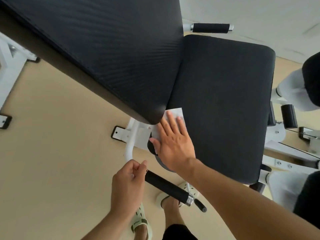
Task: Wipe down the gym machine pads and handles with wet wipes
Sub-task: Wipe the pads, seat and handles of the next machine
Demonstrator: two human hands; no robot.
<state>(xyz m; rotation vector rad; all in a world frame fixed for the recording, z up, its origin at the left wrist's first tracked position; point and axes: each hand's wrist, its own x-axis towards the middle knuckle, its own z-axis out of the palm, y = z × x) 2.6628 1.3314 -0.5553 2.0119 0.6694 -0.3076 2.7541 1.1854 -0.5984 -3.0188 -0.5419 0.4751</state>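
A black seat pad [223, 108] fills the right middle of the view, and a black ribbed back pad [107, 54] slopes above it on the left. My right hand [173, 141] lies flat with straight fingers on a white wet wipe [174, 112], pressing it onto the seat pad's near left corner by the joint with the back pad. My left hand [128, 186] grips the white frame tube just above the black foam handle [166, 186], fingers curled round it. A second black handle [210, 28] sticks out at the top.
White machine frame [136, 134] with a bolted foot plate stands on the beige floor [52, 161]. More white frame parts and black rollers [288, 116] crowd the right edge. My feet in pale clogs [141, 222] stand under the near handle.
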